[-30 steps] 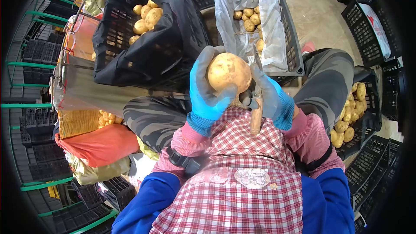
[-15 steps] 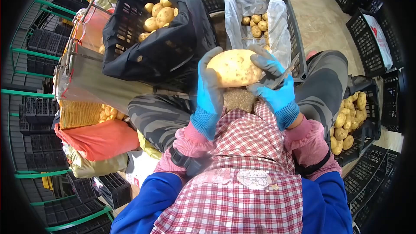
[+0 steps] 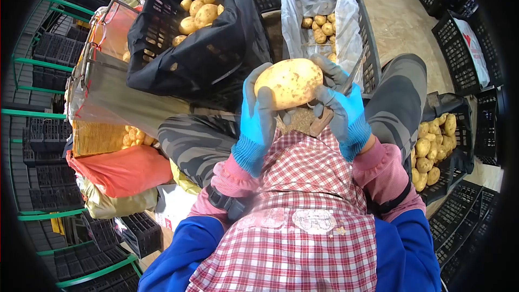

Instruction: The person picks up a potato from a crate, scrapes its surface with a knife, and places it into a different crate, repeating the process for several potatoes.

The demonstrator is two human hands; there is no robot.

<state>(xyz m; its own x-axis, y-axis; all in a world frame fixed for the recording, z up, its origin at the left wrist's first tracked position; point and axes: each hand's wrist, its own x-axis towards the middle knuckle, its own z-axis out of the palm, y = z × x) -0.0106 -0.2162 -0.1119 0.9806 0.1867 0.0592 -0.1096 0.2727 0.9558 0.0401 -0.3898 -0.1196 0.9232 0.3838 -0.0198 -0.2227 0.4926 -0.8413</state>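
Observation:
A large pale potato [image 3: 289,83] with brown specks is held up between both hands, above my lap. My left hand [image 3: 256,103], in a blue and grey glove, grips its left end, thumb across the front. My right hand [image 3: 339,97], gloved alike, holds the right end and also has a knife against the palm; its brown handle [image 3: 321,121] sticks out below and the dark blade [image 3: 354,73] points up and right. Just beyond are a black-lined crate [image 3: 178,70] with large potatoes and a crate with a white liner [image 3: 348,38] holding small ones.
A crate of potatoes [image 3: 437,143] stands at my right beside my knee. An orange-red sack [image 3: 127,170] and a mesh bag of potatoes [image 3: 100,138] lie at my left. Black crates [image 3: 454,48] stand at the far right, and green rails [image 3: 43,113] run along the left.
The potato has turned and tilted slightly between my hands and moved a little left. My left thumb has come across its front. The knife handle now shows below my right hand.

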